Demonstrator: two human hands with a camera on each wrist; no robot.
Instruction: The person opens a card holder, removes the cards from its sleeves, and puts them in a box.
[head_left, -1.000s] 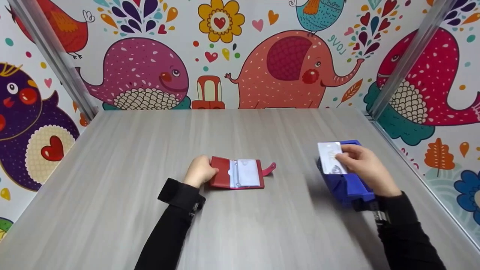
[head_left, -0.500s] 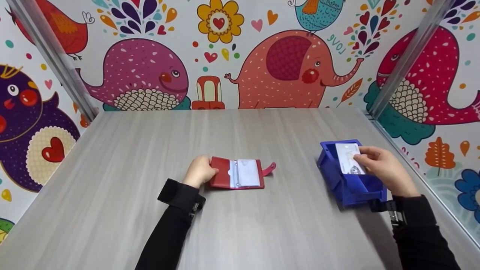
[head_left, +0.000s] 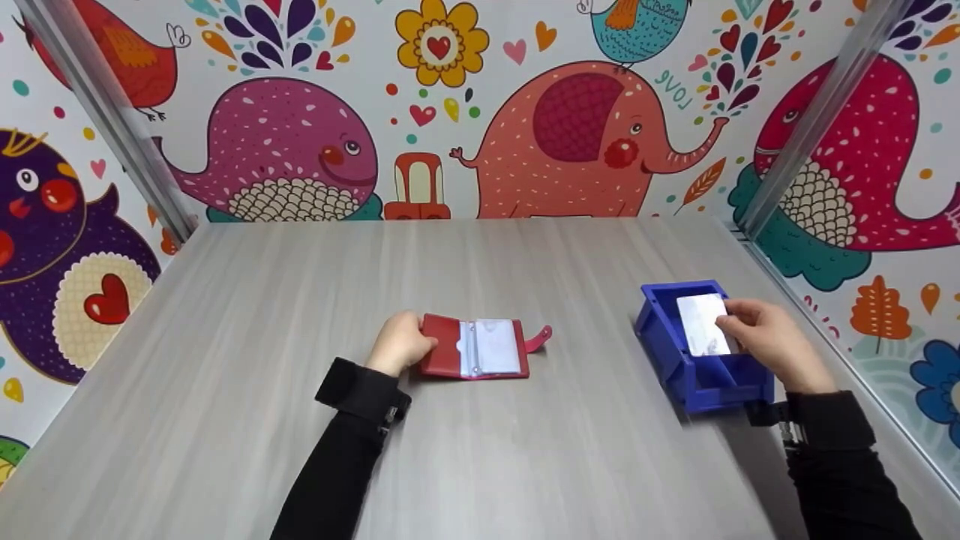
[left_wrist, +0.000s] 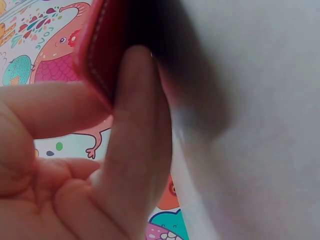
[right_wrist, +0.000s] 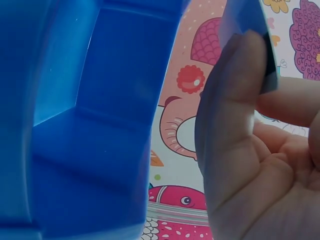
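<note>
A small red card holder [head_left: 441, 352] lies spread on the table, its clear sleeves [head_left: 496, 346] showing on the right and a snap strap [head_left: 538, 339] sticking out beyond them. My left hand [head_left: 401, 343] pinches the left cover at its edge; stitching on the red cover [left_wrist: 102, 45] is visible between thumb and finger in the left wrist view. Over the blue bin [head_left: 660, 360], my right hand [head_left: 776, 341] holds a white plastic card [head_left: 699, 324] by its right edge. The right wrist view has the card [right_wrist: 248, 17] beside the bin's wall [right_wrist: 127, 65].
The blue bin has a divider [head_left: 718, 370] across its inside and stands toward the right side of the wood-grain table [head_left: 315, 277]. Printed cartoon walls [head_left: 525, 187] and metal posts [head_left: 821, 120] bound the table at the back and sides.
My right hand has carried the card rightward, from the bin's left edge to over its middle, then slightly down toward me. The left hand and card holder have stayed put.
</note>
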